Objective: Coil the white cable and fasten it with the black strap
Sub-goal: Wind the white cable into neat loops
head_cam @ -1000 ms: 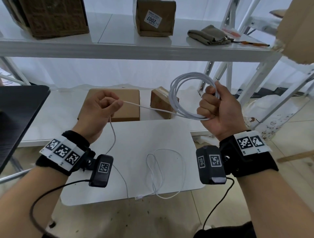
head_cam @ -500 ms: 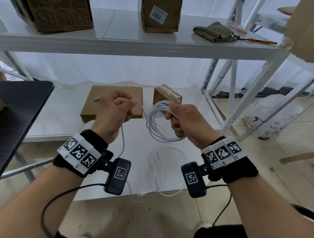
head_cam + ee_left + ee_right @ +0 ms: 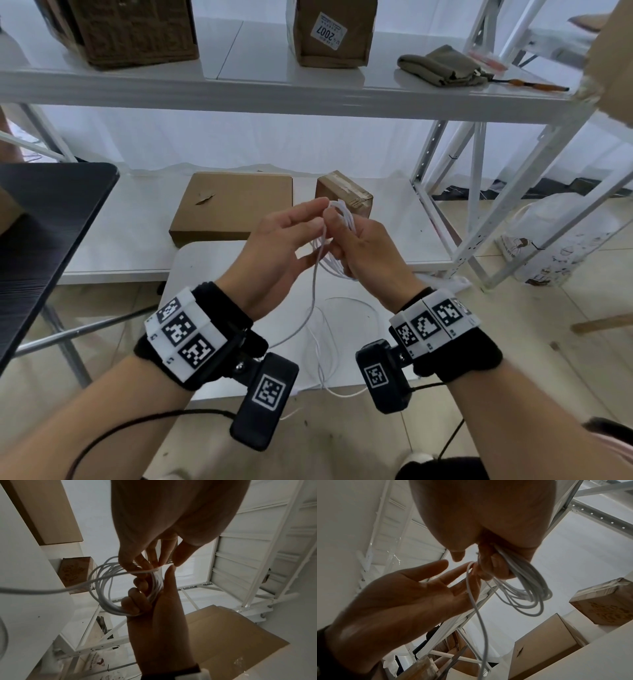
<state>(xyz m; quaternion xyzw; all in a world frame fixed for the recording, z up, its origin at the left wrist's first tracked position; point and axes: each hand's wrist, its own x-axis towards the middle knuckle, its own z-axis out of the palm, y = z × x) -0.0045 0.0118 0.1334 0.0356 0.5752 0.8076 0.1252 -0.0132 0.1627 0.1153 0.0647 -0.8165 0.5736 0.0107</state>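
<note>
My right hand (image 3: 346, 240) grips the white cable coil (image 3: 337, 216), its fingers curled round the gathered loops (image 3: 530, 595). My left hand (image 3: 315, 212) meets it from the left with straight fingers. One loose strand (image 3: 471, 588) runs across those fingertips (image 3: 154, 559) at the top of the coil (image 3: 106, 588). From there the strand drops to the cable's tail (image 3: 322, 342), which lies in loops on the white board (image 3: 219, 274) below. No black strap shows in any view.
A flat cardboard box (image 3: 233, 205) and a small taped box (image 3: 349, 192) lie on the low shelf behind my hands. A black table (image 3: 44, 219) stands left. White rack posts (image 3: 442, 192) and a plastic bag (image 3: 555, 240) are right. The upper shelf holds boxes.
My right hand has brought the coil down and left from head height. My left hand has moved in to it and has gone from gripping the strand to straight fingers.
</note>
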